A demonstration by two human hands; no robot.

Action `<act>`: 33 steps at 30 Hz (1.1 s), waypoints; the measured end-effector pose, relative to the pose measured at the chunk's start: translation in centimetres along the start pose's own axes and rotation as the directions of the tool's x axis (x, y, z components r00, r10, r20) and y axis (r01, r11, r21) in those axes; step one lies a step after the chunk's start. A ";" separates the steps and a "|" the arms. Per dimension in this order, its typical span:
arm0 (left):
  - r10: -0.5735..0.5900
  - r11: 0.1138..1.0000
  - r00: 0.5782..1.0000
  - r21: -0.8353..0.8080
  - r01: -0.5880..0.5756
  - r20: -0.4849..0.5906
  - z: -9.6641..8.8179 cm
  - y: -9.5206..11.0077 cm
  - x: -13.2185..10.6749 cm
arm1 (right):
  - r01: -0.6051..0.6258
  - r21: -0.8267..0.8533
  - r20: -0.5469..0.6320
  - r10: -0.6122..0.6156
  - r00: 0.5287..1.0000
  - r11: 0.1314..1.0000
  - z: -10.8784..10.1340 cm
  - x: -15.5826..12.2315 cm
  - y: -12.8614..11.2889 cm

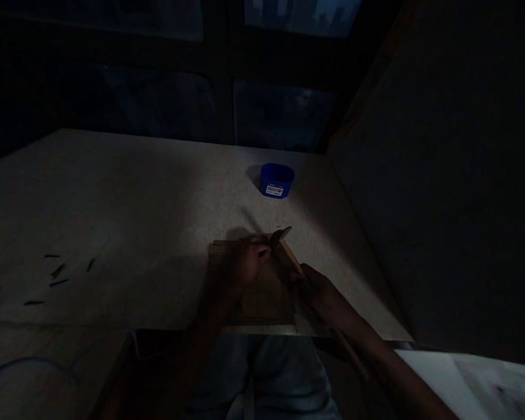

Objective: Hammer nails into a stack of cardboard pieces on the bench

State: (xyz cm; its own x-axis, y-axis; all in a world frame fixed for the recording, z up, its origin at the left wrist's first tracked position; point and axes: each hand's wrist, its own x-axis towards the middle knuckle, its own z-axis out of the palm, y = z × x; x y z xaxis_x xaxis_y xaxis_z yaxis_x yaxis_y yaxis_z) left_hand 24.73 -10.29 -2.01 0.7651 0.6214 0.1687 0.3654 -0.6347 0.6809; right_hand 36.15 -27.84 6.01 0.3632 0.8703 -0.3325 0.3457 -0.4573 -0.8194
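The scene is very dark. My left hand (242, 265) rests with curled fingers on a flat brown wooden board (262, 300) near the table's front edge, fingertips pressed at its far side. My right hand (317, 291) is closed round the wooden handle of a thin brush-like tool (289, 254). Its dark metal tip points away from me and lies just beside my left fingertips, over the board's top edge. A small blue tub (276, 180) with a white and red label stands further back on the table.
The pale speckled table (135, 210) fills the view. Several small dark slivers (59, 271) lie at its left. A dark wall panel (441, 204) rises along the right. A white sheet (472, 379) shows at bottom right, and my lap below.
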 end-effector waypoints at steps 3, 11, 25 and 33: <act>0.025 1.000 1.000 0.007 -0.025 -0.014 -0.2 0.1 0.0 | 0.029 0.039 -0.040 -0.028 0.999 0.999 -0.2 -0.3 0.0; 0.018 1.000 1.000 -0.002 -0.018 -0.026 -0.1 0.1 0.0 | 0.057 0.099 -0.015 -0.055 0.998 0.993 0.3 -0.9 -0.2; 0.003 0.995 0.996 -0.101 -0.012 -0.090 0.2 -0.4 0.0 | -0.004 0.236 -0.122 0.034 0.992 0.972 1.1 -2.0 1.4; -0.018 0.977 0.976 -0.212 -0.030 -0.219 -2.3 0.0 -1.6 | -0.092 0.323 -0.088 0.127 0.988 0.942 1.8 -3.5 1.7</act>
State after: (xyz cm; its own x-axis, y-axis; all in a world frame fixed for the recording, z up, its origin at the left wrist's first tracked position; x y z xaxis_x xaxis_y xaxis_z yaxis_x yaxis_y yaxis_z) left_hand 22.29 -10.16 -0.61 0.6239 0.7179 0.3087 0.2216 -0.5414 0.8111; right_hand 33.91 -31.36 5.01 0.4791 0.7858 -0.3912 0.0127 -0.4518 -0.8920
